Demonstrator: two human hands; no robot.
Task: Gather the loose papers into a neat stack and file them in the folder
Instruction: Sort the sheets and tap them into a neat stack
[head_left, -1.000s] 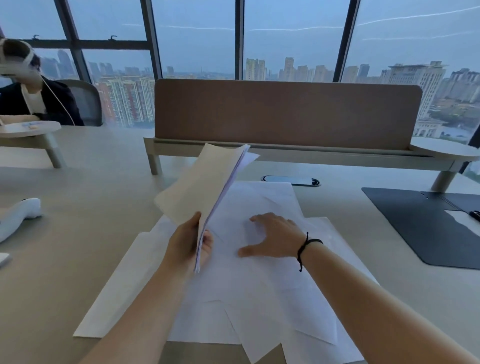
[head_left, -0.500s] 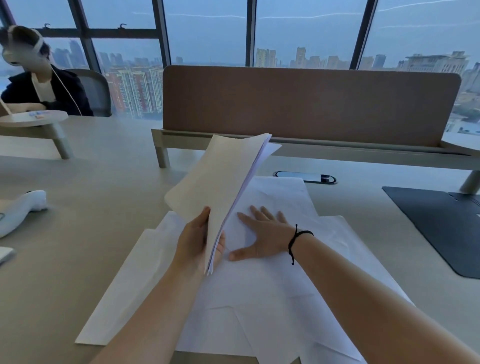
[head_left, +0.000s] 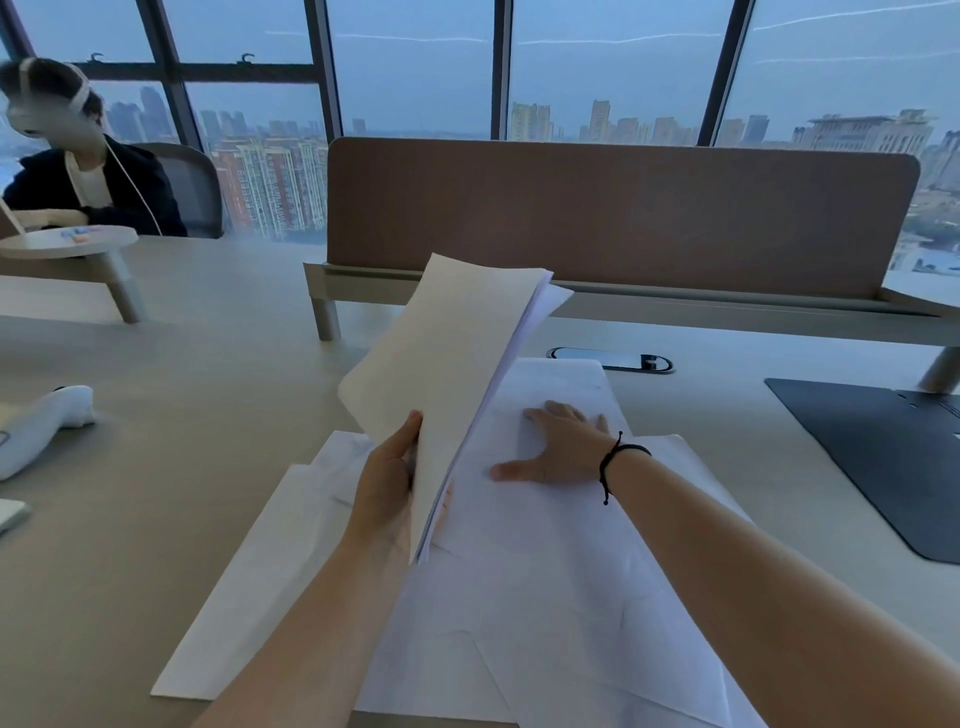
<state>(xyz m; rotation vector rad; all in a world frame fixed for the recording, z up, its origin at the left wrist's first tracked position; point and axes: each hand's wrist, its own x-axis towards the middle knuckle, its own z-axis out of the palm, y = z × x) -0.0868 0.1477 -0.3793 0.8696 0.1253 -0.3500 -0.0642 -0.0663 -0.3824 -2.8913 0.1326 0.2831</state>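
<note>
On the pale beige table (head_left: 218, 415), the left hand (head_left: 387, 483) clamps its grip on a tilted cream paper sheaf (head_left: 447, 374), while the right hand (head_left: 558, 447) presses flat, fingers spread, on overlapping loose white sheets (head_left: 545, 597).

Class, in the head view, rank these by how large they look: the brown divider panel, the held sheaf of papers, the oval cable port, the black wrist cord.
1. Brown divider panel
2. Held sheaf of papers, gripped by the left hand; nearness to the camera inflates it
3. Oval cable port
4. Black wrist cord, though these last two look close.
</note>
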